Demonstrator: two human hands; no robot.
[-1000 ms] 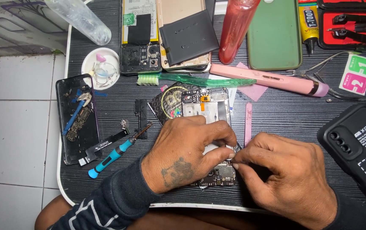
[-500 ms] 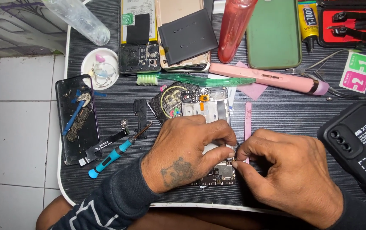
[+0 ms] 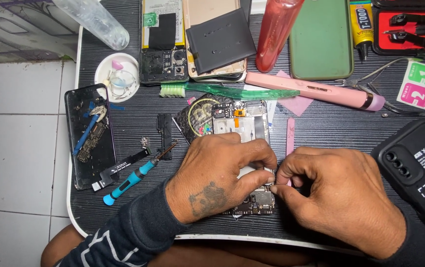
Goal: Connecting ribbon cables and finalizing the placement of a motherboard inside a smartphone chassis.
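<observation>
Here both hands curl knuckles-up over the open phone (image 3: 242,129), which lies mid-table (image 3: 321,128), long axis running away from the person, top end far. The left hand (image 3: 217,180) pinches its lower edge; the right hand (image 3: 336,193) pinches something too small to tell. Since before, the hands have barely shifted.

One head-worn camera looks steeply down onto the dark counter (image 3: 123,123). It sits close, the hands filling the lower frame.
</observation>
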